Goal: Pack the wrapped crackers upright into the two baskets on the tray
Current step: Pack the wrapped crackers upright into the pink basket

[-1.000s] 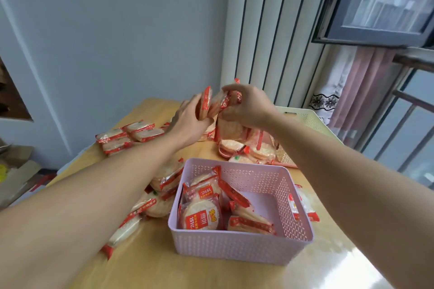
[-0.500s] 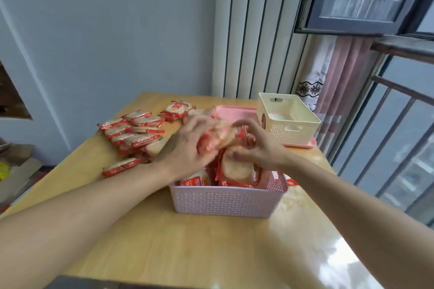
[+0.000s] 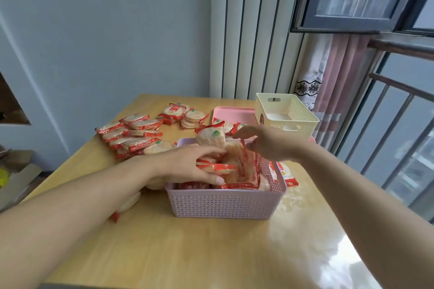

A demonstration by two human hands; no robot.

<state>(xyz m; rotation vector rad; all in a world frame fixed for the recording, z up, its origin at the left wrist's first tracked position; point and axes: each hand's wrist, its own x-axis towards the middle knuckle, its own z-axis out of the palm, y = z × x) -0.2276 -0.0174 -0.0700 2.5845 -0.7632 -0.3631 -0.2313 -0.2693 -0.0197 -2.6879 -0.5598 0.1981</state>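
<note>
Left hand point(image 3: 187, 166) hides crackers point(image 3: 231, 169); both grips unclear.

table point(image 3: 211, 253): light wood, glossy, glare at 4 o'clock
wall point(image 3: 105, 30): pale blue, 11 o'clock
ribbed panel point(image 3: 253, 30): white, 12 o'clock
curtain point(image 3: 333, 77): pink, 2 o'clock
railing point(image 3: 399, 87): dark bars, 3 o'clock
cardboard box point(image 3: 16, 178): 9 o'clock

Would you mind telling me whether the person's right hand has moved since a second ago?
Yes. The right hand has dropped from above the far cracker pile to just over the lilac plastic basket, near its far right rim, nearer the person.
</note>
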